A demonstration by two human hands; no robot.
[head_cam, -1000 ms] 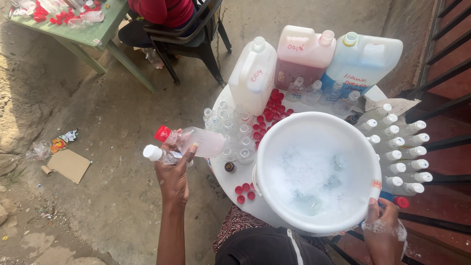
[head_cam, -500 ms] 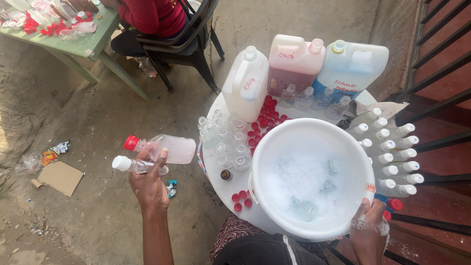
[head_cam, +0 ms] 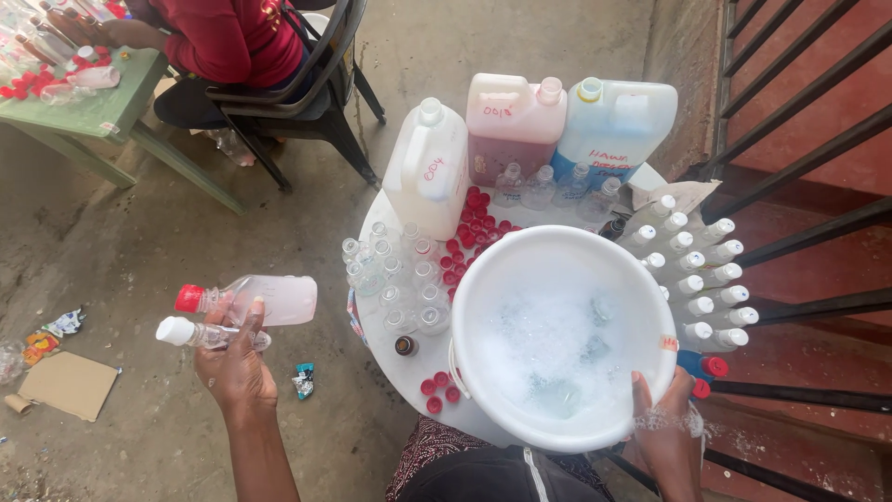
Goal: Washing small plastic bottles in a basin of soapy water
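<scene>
Left hand [head_cam: 234,364] was out over the concrete floor, well left of the round white tabletop [head_cam: 409,367], fingers closed round two small clear plastic bottles: a red-capped one [head_cam: 249,299] and a white-capped one [head_cam: 206,334], long axes near horizontal, caps pointing left. Right hand [head_cam: 665,429], soapy, gripped the near rim of the white plastic basin of suds [head_cam: 563,336].

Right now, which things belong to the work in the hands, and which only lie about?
In hand: left hand holds two small bottles; right hand grips the white basin.

Lying about: cardboard scrap, wrapper, black chair.
</scene>
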